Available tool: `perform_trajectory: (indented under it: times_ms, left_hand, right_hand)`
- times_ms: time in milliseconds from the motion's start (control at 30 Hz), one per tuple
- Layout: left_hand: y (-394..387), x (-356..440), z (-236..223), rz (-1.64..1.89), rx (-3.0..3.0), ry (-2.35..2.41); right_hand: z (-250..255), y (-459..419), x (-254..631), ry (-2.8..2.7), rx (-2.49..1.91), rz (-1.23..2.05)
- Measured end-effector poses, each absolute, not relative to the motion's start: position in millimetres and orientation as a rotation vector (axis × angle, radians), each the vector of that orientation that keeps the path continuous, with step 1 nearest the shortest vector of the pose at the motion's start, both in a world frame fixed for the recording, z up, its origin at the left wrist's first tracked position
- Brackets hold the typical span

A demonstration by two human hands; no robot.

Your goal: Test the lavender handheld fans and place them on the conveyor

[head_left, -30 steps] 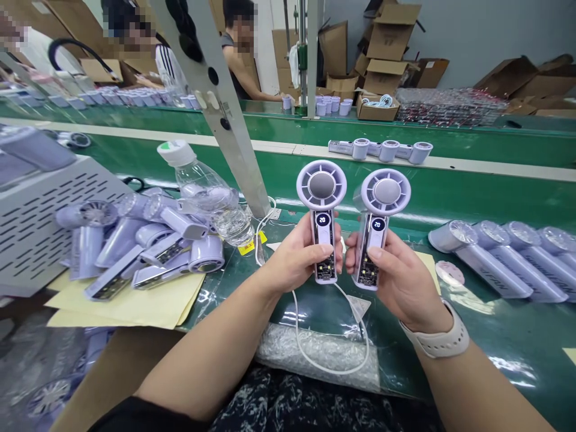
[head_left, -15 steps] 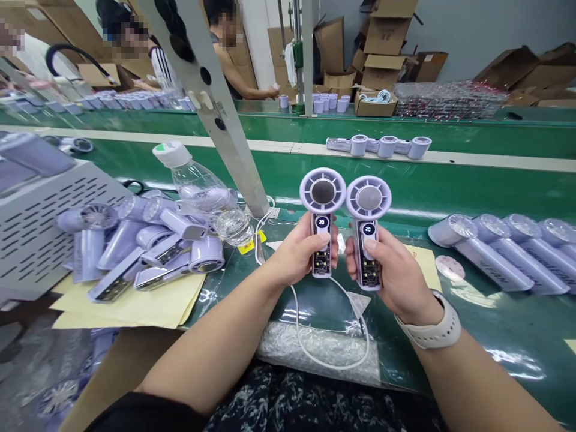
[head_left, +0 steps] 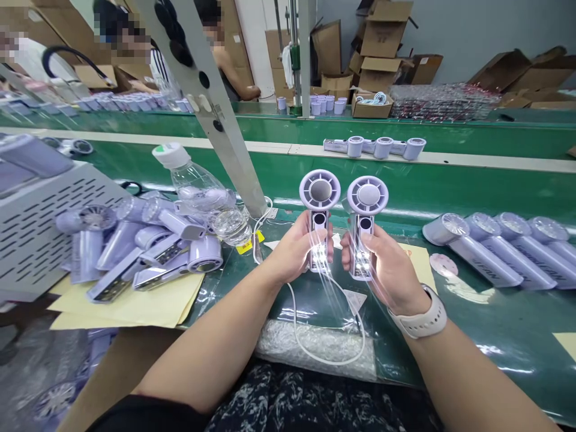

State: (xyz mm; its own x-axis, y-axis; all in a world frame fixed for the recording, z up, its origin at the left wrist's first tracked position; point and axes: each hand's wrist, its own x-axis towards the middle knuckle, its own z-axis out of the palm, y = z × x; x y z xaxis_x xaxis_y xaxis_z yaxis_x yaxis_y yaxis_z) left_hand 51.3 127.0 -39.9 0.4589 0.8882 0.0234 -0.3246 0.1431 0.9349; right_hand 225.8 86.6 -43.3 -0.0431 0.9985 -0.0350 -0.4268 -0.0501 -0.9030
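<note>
Left hand (head_left: pixel 294 251) grips one fan (head_left: pixel 318 220) | right hand (head_left: pixel 390 264) grips second fan (head_left: pixel 366 224) | risk: white cable (head_left: pixel 337 363) looped below both hands could snag either if lowered

glare-blurred fan handles (head_left: pixel 361 263), slotted box (head_left: pixel 49 231) cut off, perhaps a blurry fan (head_left: pixel 56 397)

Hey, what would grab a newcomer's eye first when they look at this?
Probably the lilac fan in the left hand and its twin in the right hand, their handles shining brightly mid-view. Next, perhaps, the jumbled heap of fans on yellow sheets at the left, near a clear bottle. At the right, a neat row of fans lies on the green table.
</note>
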Motion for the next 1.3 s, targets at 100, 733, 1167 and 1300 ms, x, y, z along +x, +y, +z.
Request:
perform_trajectory:
  times_ms: [100,733,1167,1300]
  left_hand:
    - [127,51,-38,0.989,1.071,0.633]
    - [117,47,-34,1.091,1.047,0.446]
    - [113,50,-30,0.985,0.918,0.572]
    - [114,52,-31,1.036,0.896,0.567]
  right_hand:
    - [-43,86,225,-0.888,-0.875,1.431]
    - [-35,78,225,-0.822,-0.616,1.555]
    - [-29,80,230,-0.794,-0.650,1.611]
    - [-27,81,231,-0.762,-0.658,1.596]
